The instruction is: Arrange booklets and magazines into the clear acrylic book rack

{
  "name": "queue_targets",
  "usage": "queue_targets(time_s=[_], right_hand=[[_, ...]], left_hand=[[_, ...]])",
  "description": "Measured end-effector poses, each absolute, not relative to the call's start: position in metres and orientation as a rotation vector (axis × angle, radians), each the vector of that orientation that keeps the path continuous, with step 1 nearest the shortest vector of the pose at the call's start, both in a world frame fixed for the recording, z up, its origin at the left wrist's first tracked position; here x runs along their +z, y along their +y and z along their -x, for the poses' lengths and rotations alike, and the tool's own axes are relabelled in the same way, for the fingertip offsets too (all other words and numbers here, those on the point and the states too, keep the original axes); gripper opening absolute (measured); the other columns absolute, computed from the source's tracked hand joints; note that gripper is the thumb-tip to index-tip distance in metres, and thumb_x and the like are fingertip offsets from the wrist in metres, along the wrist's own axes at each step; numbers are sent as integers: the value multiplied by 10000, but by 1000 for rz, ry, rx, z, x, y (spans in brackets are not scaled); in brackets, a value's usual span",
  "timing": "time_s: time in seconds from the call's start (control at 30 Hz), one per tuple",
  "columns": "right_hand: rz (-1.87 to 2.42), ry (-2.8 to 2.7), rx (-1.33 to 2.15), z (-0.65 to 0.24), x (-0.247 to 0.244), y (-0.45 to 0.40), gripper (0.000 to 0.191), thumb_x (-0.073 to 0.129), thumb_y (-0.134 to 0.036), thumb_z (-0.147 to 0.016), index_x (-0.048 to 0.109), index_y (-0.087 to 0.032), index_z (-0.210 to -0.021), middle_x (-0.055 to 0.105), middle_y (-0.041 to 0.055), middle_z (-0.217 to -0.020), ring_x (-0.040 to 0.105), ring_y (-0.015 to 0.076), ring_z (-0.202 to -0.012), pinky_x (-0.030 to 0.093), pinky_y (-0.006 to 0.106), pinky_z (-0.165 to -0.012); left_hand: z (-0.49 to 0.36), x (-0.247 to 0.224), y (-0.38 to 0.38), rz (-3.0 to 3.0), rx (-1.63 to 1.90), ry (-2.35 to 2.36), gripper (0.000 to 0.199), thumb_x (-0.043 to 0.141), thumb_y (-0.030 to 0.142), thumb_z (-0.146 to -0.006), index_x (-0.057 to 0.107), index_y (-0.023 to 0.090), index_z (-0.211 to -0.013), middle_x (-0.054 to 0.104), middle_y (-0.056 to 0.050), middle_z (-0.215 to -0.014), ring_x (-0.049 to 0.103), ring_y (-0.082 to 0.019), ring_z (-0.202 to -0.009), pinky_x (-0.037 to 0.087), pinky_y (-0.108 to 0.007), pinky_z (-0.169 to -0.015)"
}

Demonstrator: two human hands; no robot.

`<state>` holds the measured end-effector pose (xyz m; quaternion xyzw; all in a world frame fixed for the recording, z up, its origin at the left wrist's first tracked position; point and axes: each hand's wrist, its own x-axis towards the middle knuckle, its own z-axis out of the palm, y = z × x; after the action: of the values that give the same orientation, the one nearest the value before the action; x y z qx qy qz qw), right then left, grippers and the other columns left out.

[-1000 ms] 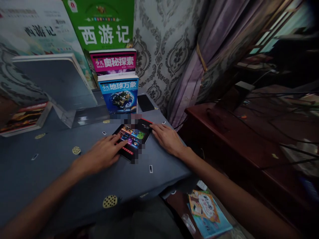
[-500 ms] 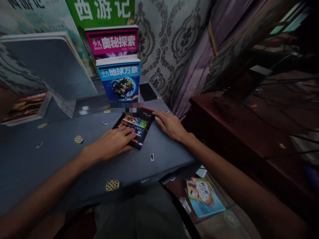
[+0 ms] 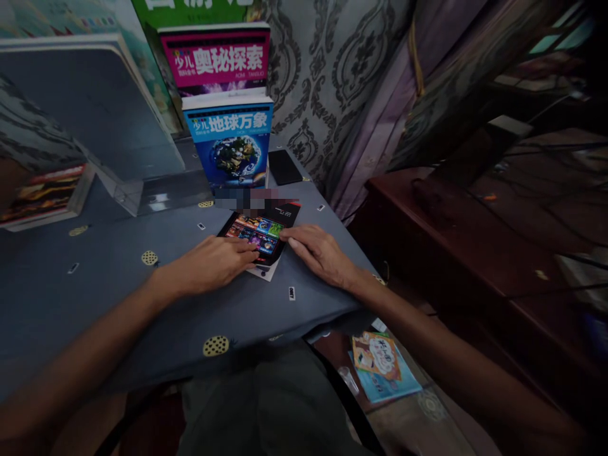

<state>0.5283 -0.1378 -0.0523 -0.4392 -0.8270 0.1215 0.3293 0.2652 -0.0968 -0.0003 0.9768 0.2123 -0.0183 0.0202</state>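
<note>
A small black book (image 3: 267,223) with a grid of coloured pictures on its cover lies flat on the table. Its far edge is hidden by a blurred patch. Below its near edge, a strip of white page (image 3: 266,272) peeks out. My left hand (image 3: 216,263) rests palm-down across the book's left near side, fingers stretched out over the cover. At the right edge is my right hand (image 3: 320,252), with fingers bent and held together, thumb close to the forefinger, closed on the cover's edge.
Behind stand a blue book with a globe (image 3: 235,152), a pink-covered book (image 3: 218,60) and a grey-backed book on a clear stand (image 3: 128,196). A dark phone-like slab (image 3: 285,166) lies beside them. Right is a dark red cabinet (image 3: 427,228); picture books (image 3: 382,367) lie below.
My right hand has slid from the book's far right corner down its right edge. White page now shows under the near edge of the cover. The view has shifted slightly.
</note>
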Motion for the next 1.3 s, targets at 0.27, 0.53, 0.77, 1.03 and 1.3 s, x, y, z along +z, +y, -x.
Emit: queue_targets(time_s=[0.27,0.53,0.77,1.03,1.3], right_hand=[[1063,-2109,440,-515,-46,-157,425,320,-390,-1080,693,-244,-1221,765,74,-1115,695,237,-1077,530,453,-981],[1071,-2087,483,-513,-46,-159,423,335,-391,-1081,711,-222,-1175,755,86,-1186,697,228,-1101,530,432,-996],[1110,-2038,545,-513,-46,-158,431,344,-420,-1077,694,-223,-1233,782,75,-1075,715,224,-1066,548,413,-974],[1107,-1986,564,-514,-46,-159,439,344,-441,-1076,708,-219,-1178,789,65,-1030,727,218,-1030,555,396,-949],[1071,-1958,605,-512,-44,-163,444,344,-459,-1076,688,-225,-1229,789,66,-1016,725,216,-1018,547,398,-948]], left_hand=[[-265,3,-97,-3023,-50,654,333,407,267,-1042,682,224,-1226,708,-81,-1300,678,-215,-1179,559,-347,-938],[-267,-1,-103,-3093,-52,645,317,508,369,-1013,670,193,-1222,696,-117,-1300,670,-254,-1184,554,-376,-937],[-267,-9,-109,-3158,-123,605,307,527,164,-962,615,174,-1257,690,-151,-1271,654,-248,-1202,521,-368,-986],[-265,0,-107,-3132,-197,595,290,476,53,-905,643,158,-1117,728,-125,-1150,693,-229,-1042,527,-336,-852],[-266,7,-101,-3056,-187,672,334,469,18,-859,650,185,-1085,745,-75,-1017,692,-201,-916,508,-289,-749]])
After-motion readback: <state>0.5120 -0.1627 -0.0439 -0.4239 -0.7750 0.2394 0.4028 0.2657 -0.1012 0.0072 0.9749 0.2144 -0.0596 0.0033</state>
